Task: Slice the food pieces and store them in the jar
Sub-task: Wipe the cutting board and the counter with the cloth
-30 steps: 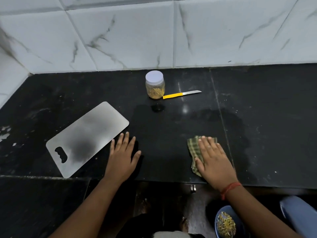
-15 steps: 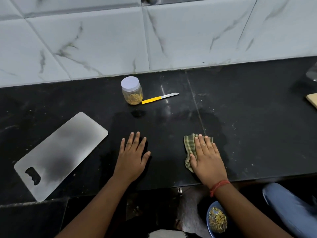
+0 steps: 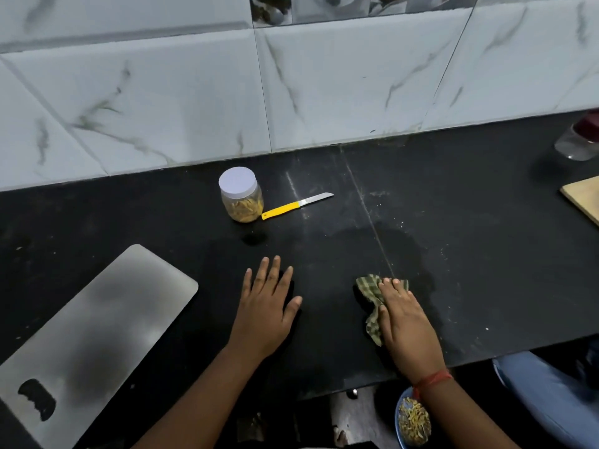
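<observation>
Right hand (image 3: 405, 315) lies flat-fingered on the checked cloth (image 3: 369, 294); left hand (image 3: 264, 306) is splayed and empty, nearer the lidded jar (image 3: 241, 196) and yellow-handled knife (image 3: 296, 205) at 12 o'clock, blade pointing 2.

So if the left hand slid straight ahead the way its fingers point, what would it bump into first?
Probably the jar. The left hand lies flat on the black counter, fingers pointing up towards it. Only bare counter lies between them; the yellow-handled knife sits slightly to the right.
</observation>
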A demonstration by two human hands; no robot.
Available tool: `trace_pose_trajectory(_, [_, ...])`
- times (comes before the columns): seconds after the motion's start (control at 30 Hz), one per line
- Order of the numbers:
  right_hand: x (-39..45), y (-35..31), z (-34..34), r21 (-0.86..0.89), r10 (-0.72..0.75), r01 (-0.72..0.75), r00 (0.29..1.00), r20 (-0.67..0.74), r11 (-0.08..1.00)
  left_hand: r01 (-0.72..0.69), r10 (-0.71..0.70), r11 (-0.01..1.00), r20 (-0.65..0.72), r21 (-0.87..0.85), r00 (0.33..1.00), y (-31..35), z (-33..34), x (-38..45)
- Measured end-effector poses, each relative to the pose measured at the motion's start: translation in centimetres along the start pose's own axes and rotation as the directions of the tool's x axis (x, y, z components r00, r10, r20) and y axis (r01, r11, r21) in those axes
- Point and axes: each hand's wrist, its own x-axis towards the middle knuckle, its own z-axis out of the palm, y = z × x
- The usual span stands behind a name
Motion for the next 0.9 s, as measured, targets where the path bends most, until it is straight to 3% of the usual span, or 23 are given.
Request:
trace_pose_trajectory(0.07, [0.5, -1.2, -0.9, 0.349, 0.224, -0.191, 0.973, -0.055, 0.917, -0.041, 0.041, 0.999, -0.003, -0.017, 0.999, 0.0, -0.2, 0.9])
trace_pose_trajectory(0.13, [2.2, -2.7, -1.8, 0.665, 0.416, -0.284, 0.908, -0.043, 0.69, -0.079, 0.079, 0.997, 0.003, -0.011, 0.997, -0.1, -0.3, 2.0])
trace_pose_trajectory(0.23, [7.2, -4.0, -2.8, 0.916, 0.437, -0.204, 0.899, 0.035, 0.346, -0.103, 0.103, 0.995, 0.016, 0.008, 0.995, 0.2, -0.4, 3.9])
trace_pose_trajectory(0.3, [11.6, -3.6, -2.7, 0.941, 0.435, -0.2, 0.898, 0.065, 0.272, -0.109, 0.109, 0.993, 0.024, 0.032, 0.994, 0.6, -0.1, 5.0])
trace_pose_trajectory(0.5, [25.2, -3.5, -2.3, 0.724, 0.384, -0.286, 0.923, 0.033, 0.627, -0.048, 0.042, 0.992, 0.047, 0.121, 0.998, 2.0, 0.5, 9.1])
trace_pose_trajectory(0.57, [29.0, -3.6, -2.1, 0.598, 0.289, -0.231, 0.957, -0.002, 0.768, -0.003, -0.002, 0.992, 0.044, 0.126, 0.999, 2.5, 0.7, 10.2])
trace_pose_trajectory(0.7, [35.5, -3.3, -0.4, 0.319, 0.06, -0.041, 0.997, -0.05, 0.947, 0.062, -0.065, 0.989, 0.017, 0.135, 0.998, 3.5, 0.7, 12.2])
trace_pose_trajectory(0.8, [38.8, -2.6, 2.7, -0.037, -0.068, 0.071, 0.994, 0.089, 0.997, 0.106, -0.106, 0.985, -0.007, 0.136, 0.994, 4.1, 0.8, 13.0])
trace_pose_trajectory(0.9, [39.3, -2.0, 4.8, -0.192, -0.087, 0.121, 0.981, 0.172, 0.974, 0.139, -0.138, 0.982, -0.011, 0.13, 0.99, 4.4, 0.8, 13.2])
